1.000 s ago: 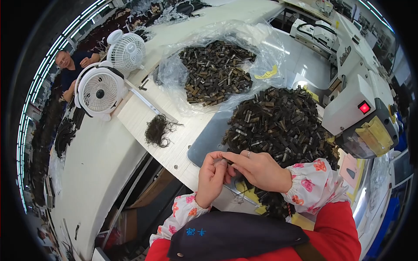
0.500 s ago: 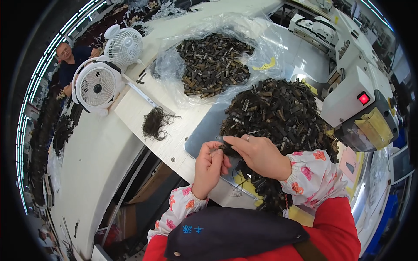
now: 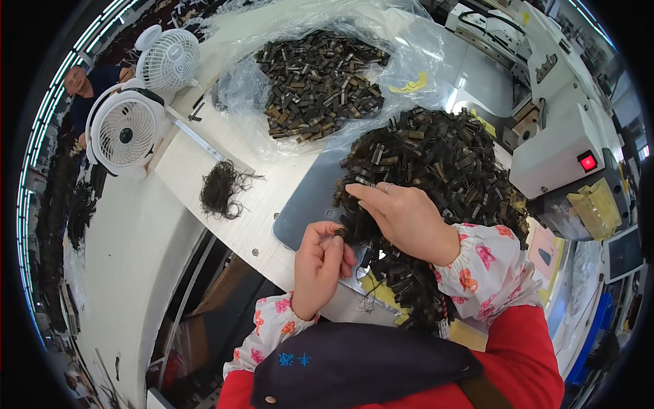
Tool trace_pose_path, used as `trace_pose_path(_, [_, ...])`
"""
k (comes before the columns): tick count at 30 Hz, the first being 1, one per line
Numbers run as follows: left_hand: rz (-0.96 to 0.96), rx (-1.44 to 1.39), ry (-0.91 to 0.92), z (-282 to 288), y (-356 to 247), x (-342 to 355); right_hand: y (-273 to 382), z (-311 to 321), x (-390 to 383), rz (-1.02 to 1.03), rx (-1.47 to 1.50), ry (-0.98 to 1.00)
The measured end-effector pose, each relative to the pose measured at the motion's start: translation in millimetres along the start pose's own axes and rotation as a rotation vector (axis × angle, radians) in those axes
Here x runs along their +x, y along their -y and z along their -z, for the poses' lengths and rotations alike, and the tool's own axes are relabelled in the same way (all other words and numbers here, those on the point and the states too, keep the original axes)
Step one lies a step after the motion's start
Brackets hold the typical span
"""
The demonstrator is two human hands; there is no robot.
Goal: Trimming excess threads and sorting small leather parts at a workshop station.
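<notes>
My left hand (image 3: 321,262) is closed, thumb and forefinger pinching a small dark hair piece (image 3: 340,233) whose far side blends into the dark hair behind. Up and to the right, my right hand (image 3: 410,221) reaches over the near left edge of a heaped pile of dark hair pieces (image 3: 443,163). Its fingers are stretched out and touch or hover just over the pile; the thumb is hidden. The pieces look like short folded strips with loose strands. Under the pile's left side shows a grey metal plate (image 3: 300,208).
Beyond lies a clear plastic bag (image 3: 235,92) spread under more dark strips (image 3: 323,85). A loose hair tuft (image 3: 221,191) lies left, by a white metal strip (image 3: 197,136). Two white fans (image 3: 128,133) stand far left, a person behind them. A machine with a red-lit switch (image 3: 587,161) stands right.
My right fingertips have moved up and away from my left hand, onto the pile's edge. My left hand keeps its pinch. The whole view has shifted slightly.
</notes>
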State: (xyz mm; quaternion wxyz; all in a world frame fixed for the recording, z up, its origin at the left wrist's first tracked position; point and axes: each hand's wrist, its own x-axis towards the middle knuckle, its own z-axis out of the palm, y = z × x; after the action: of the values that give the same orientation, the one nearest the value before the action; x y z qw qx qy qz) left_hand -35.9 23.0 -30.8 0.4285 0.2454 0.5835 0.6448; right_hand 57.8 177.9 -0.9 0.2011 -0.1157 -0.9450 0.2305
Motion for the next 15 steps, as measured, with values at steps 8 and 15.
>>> trace_pose_path(8, [0.011, -0.025, 0.010, 2, 3, -1, 30, 9, -29, 0.057, -0.047, 0.155])
trace_pose_path(15, [0.030, -0.083, 0.034, 3, -1, -3, 22, 9, -8, 0.022, -0.008, 0.140])
